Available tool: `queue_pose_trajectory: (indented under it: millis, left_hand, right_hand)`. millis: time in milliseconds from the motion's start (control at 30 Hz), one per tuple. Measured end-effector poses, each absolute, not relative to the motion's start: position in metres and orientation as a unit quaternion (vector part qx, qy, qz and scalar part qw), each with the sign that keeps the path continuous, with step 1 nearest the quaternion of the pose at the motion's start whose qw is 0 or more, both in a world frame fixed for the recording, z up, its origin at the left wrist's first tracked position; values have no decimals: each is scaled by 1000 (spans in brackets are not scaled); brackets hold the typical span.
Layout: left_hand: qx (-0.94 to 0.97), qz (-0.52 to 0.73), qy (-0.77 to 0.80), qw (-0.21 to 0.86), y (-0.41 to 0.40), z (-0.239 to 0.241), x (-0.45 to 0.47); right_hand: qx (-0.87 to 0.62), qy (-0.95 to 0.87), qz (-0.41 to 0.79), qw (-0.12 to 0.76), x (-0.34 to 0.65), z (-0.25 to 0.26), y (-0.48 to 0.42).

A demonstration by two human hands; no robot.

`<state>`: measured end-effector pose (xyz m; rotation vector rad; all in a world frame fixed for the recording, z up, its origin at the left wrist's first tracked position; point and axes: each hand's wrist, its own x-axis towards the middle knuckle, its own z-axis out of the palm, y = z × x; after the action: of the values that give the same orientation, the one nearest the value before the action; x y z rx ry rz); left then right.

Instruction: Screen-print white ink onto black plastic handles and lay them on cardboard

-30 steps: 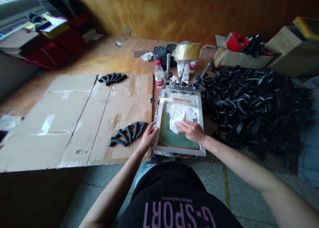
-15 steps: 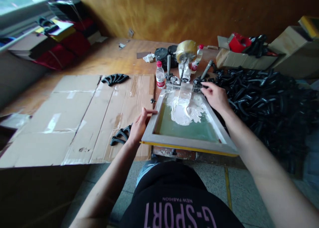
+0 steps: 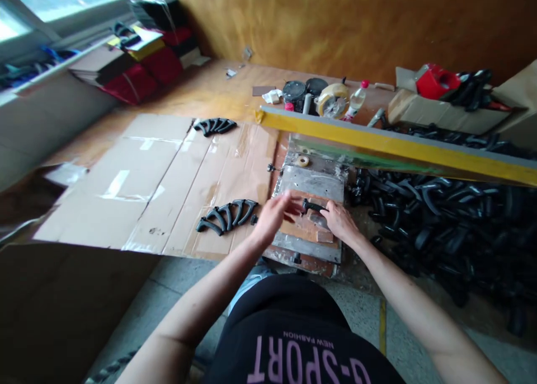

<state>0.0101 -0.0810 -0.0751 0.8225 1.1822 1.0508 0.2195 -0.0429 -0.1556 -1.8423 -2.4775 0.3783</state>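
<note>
The printing screen frame [image 3: 394,143] is tilted up on its far hinge, its yellow front edge crossing the view. Under it lies the metal base plate [image 3: 316,182] with a black curved plastic part [image 3: 314,206] on it. My left hand [image 3: 274,213] hovers over the plate just left of that part, fingers stretched but smeared by motion. My right hand [image 3: 339,220] rests on the plate at the part's right end, fingers curled towards it. A row of several black parts [image 3: 226,216] lies on the cardboard [image 3: 168,177] left of my left hand.
A big heap of black parts [image 3: 453,216] fills the right side. Behind the plate stand tins [image 3: 302,90], a tape roll [image 3: 331,101] and a bottle [image 3: 356,99]. Another small group of black parts [image 3: 215,125] lies further back on the cardboard. Boxes [image 3: 440,112] sit at the back right.
The screen frame has swung up from flat to raised. My right hand left the squeegee, then the frame's far corner, and both hands moved down onto the base plate.
</note>
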Motion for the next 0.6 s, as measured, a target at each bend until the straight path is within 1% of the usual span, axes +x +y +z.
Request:
queue_pose_trajectory:
  millis: [33,67,100,167,267,333,400,500,600]
  left_hand:
    - [343,393,519,677,-97,-89,13]
    - [318,366,522,702,-112,-103,16]
    - [290,365,526,712,-124,-114,17]
    - [227,436,558,669,-139,-132,11]
    - [151,530,632,545,-150,-152,-28]
    - [126,542,680,477,-161,-166,-69]
    - [111,520,730,430,-176,-182,-113]
    - [103,402,820,394,-195,-207,-165]
    - [122,288,851,422,-198,-227,-192]
  right_hand:
    - [-589,-797,128,33,210,-149,-45]
    - [-577,-803,132,59,197,-143,-49]
    - [-556,-816,133,85,182,-139,-55]
    - [-488,-854,130,124,143,-134,-71]
    - [-361,-912,144,134,80,-134,-95]
    - [-303,-930,167,125,46,-140,-98]
    - [-290,-934,181,106,20,-150,-87]
    - [-326,-926,184,49,-9,-171,-60]
    - [-356,-917,175,-36,-32,-190,-42]
